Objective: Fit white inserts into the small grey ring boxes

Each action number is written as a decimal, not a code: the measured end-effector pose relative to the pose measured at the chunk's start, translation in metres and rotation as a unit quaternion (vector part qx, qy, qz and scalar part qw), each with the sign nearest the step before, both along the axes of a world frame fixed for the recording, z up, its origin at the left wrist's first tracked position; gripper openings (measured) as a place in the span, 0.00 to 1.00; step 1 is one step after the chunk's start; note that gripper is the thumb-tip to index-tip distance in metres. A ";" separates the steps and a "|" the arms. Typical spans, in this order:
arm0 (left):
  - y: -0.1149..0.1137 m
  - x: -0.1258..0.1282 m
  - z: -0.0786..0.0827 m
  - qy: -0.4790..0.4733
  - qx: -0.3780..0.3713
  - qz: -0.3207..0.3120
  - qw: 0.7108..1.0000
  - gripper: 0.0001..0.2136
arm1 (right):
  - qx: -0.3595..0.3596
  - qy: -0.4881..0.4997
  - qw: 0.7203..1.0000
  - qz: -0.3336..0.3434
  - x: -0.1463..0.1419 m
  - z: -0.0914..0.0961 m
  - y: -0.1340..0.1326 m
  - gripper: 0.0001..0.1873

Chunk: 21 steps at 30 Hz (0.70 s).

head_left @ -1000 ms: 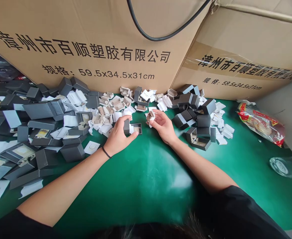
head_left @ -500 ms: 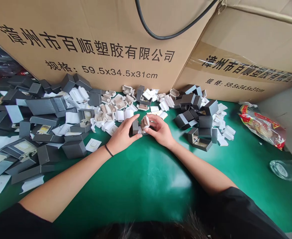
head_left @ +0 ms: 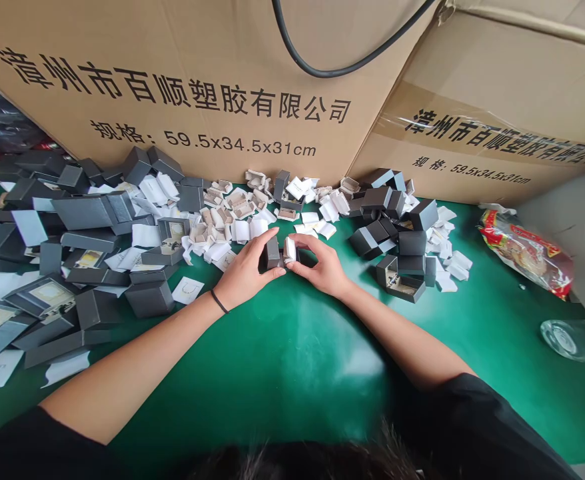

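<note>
Thumb and fingers of my left hand [head_left: 250,265] grip a small dark grey jewelry box [head_left: 272,252] at the middle of the green table. Beside it, my right hand [head_left: 317,263] pinches a small white cardboard insert [head_left: 290,250], held upright against the right side of the box. Part of the box is hidden behind the insert and my right fingers. Just beyond my hands lies a pile of white and beige cardboard inserts [head_left: 242,207]. Left of my left hand, a white card [head_left: 187,291] with a ring-shaped mark lies flat.
Many dark grey boxes [head_left: 150,295], some open, are heaped with white papers at the left. More dark boxes [head_left: 412,243] stand at the right. Large cartons [head_left: 212,40] form the back wall. A red food packet [head_left: 525,250] and a clear glass [head_left: 565,340] lie far right.
The insert in my right hand has turned, from showing its beige folded inside to showing a smooth white face. My left hand and the box have hardly moved.
</note>
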<state>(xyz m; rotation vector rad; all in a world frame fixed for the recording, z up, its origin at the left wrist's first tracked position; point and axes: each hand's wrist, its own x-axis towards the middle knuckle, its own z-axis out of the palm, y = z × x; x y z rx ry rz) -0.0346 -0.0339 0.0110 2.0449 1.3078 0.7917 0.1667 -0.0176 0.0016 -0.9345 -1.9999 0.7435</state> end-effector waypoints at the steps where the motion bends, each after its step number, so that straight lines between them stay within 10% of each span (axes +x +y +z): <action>1: 0.000 0.000 0.000 0.000 -0.002 -0.001 1.000 0.33 | -0.001 -0.001 1.000 0.002 0.001 0.000 0.001 0.23; 21: 0.001 0.000 -0.002 0.012 0.015 -0.006 1.000 0.32 | 0.073 -0.137 0.987 0.042 0.003 0.010 0.005 0.23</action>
